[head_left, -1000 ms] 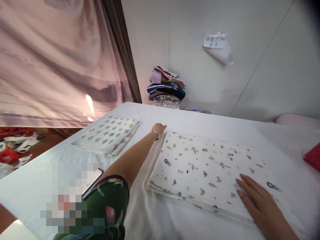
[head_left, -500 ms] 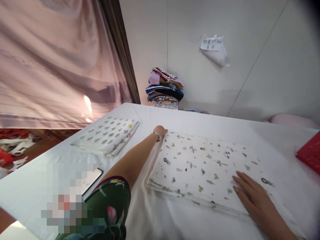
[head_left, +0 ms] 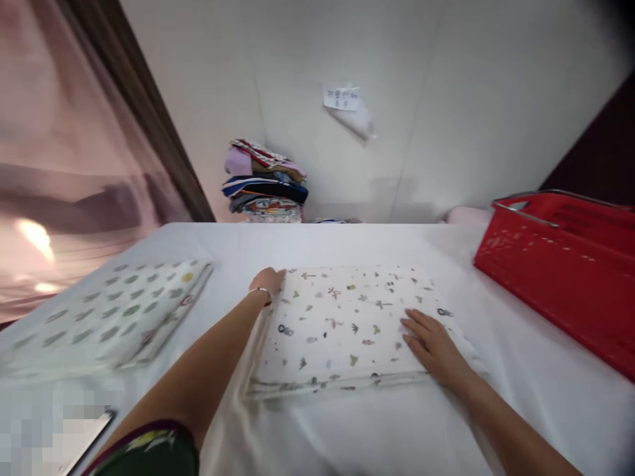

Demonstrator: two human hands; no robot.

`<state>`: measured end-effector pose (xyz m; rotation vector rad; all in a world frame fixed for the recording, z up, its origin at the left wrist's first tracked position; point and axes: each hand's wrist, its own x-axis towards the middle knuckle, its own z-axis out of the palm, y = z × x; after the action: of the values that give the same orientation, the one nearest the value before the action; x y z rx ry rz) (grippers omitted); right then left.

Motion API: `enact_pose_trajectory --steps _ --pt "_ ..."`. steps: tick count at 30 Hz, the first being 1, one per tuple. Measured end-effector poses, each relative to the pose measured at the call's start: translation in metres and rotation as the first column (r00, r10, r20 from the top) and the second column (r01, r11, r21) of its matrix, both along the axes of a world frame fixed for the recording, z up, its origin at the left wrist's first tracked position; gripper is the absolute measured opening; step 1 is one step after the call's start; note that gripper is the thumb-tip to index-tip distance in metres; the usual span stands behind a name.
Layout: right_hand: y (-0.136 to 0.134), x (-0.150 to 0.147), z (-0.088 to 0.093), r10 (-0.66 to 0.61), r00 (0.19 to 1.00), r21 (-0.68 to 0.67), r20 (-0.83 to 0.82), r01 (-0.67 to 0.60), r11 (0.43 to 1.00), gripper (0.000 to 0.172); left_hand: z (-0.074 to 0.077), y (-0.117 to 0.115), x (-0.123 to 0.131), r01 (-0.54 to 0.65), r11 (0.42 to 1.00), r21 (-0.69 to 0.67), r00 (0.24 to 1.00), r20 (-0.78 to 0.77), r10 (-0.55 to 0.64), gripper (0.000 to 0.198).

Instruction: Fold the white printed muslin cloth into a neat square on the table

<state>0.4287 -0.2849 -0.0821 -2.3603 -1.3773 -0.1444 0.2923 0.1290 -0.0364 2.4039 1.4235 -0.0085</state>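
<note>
A folded white cloth (head_left: 337, 330) printed with small palm trees and animals lies in front of me in several layers. My left hand (head_left: 268, 281), with a bracelet at its wrist, is at the cloth's far left corner. Its fingers are closed on that corner, the tips partly hidden. Flat on the right part of the same cloth rests my right hand (head_left: 432, 345), fingers stretched out. To the left lies a second folded cloth (head_left: 124, 304) with grey-green cloud-like prints; neither hand touches it.
A red basket (head_left: 555, 271) with a metal handle stands on the right of the white-covered table (head_left: 347, 244). Stacked folded fabrics (head_left: 265, 182) rise behind the far edge. A phone (head_left: 86, 439) lies at the near left. A pink curtain (head_left: 74, 165) hangs at the left.
My view has turned to the right, so more of the red basket shows. Both hands stay at about the same spots on the printed cloth.
</note>
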Motion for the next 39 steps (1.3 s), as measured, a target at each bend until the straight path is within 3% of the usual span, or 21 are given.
enact_pose_trajectory --steps 5,7,10,12,14,18,23,30,34,39 --pt "-0.002 -0.003 0.011 -0.020 0.996 -0.049 -0.082 0.016 0.999 0.041 0.010 -0.013 0.000 -0.006 0.997 0.074 1.000 -0.003 0.007 0.048" --pt "-0.002 0.001 0.020 -0.012 0.984 -0.100 -0.177 -0.006 0.995 0.044 0.011 -0.021 0.000 0.073 0.979 0.192 0.996 0.030 -0.080 0.048" --pt "0.008 0.015 0.036 -0.029 0.966 -0.138 -0.256 -0.007 0.990 0.049 0.005 -0.039 -0.002 0.282 0.872 0.401 0.946 0.034 -0.322 0.052" --pt "0.023 0.030 0.045 -0.049 0.976 -0.143 -0.210 0.018 0.990 0.052 -0.004 -0.051 -0.004 0.392 0.814 0.428 0.905 -0.023 -0.424 0.057" --pt "0.040 0.048 0.049 -0.063 0.990 -0.163 -0.126 0.042 0.986 0.054 -0.015 -0.058 -0.004 0.443 0.817 0.369 0.890 -0.071 -0.451 0.064" --pt "0.061 0.083 0.036 -0.170 0.985 -0.265 -0.024 0.158 0.951 0.058 -0.029 -0.056 -0.005 0.447 0.853 0.270 0.893 -0.077 -0.443 0.072" --pt "0.056 0.105 0.010 -0.252 0.966 -0.322 -0.057 0.221 0.921 0.063 -0.032 -0.054 -0.006 0.458 0.849 0.265 0.887 -0.073 -0.456 0.073" --pt "0.055 0.104 0.018 -0.262 0.957 -0.313 -0.122 0.213 0.926 0.059 -0.020 -0.059 -0.008 0.415 0.883 0.220 0.905 -0.002 -0.425 0.064" --pt "0.031 0.097 0.024 -0.344 0.930 -0.237 -0.132 0.307 0.922 0.056 -0.010 -0.056 -0.031 0.228 0.934 0.274 0.941 0.186 -0.284 0.052" --pt "-0.022 0.080 0.020 -0.440 0.842 -0.158 -0.314 0.410 0.898 0.056 -0.003 -0.060 -0.074 0.068 0.997 -0.022 0.978 0.201 -0.062 0.058"
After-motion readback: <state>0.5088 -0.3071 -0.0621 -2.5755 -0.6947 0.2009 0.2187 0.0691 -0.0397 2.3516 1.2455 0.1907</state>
